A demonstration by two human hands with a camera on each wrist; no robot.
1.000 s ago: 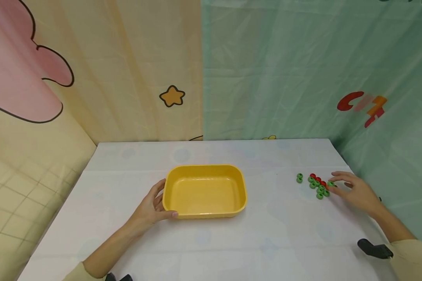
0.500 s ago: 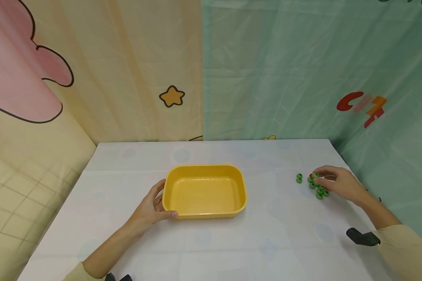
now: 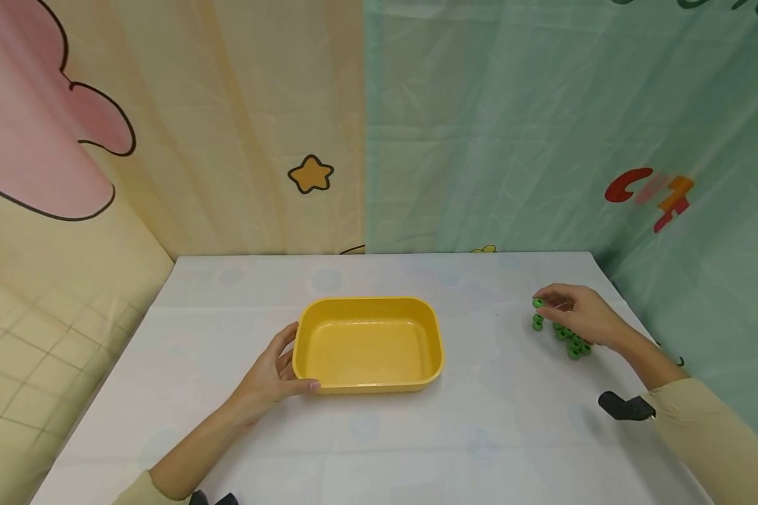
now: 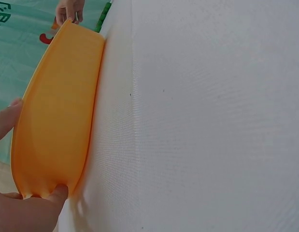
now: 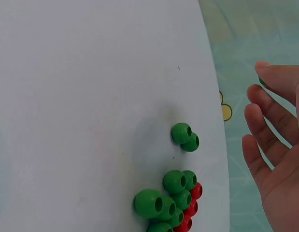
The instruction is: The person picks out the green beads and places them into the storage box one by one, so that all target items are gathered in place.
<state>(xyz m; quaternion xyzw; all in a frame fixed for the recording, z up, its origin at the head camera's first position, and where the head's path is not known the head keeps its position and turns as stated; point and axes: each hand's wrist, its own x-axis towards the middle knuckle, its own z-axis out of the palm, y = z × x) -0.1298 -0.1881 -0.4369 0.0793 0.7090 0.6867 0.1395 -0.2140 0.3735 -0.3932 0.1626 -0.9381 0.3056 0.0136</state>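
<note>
the right wrist view shows round, holed red beads (image 5: 189, 209), out of sight in the head view, among round, holed green beads (image 5: 173, 181). a white, faintly patterned tabletop (image 3: 480, 421) meets a cream printed fabric wall (image 3: 240, 105) and a green one (image 3: 480, 126). the glossy yellow rectangular tray (image 3: 366, 351) sits mid-table; the left hand (image 3: 265, 377) grips its near left corner. the right hand (image 3: 577, 312), raised over the bead cluster, pinches one green bead (image 3: 538, 303) between thumb and finger.
</note>
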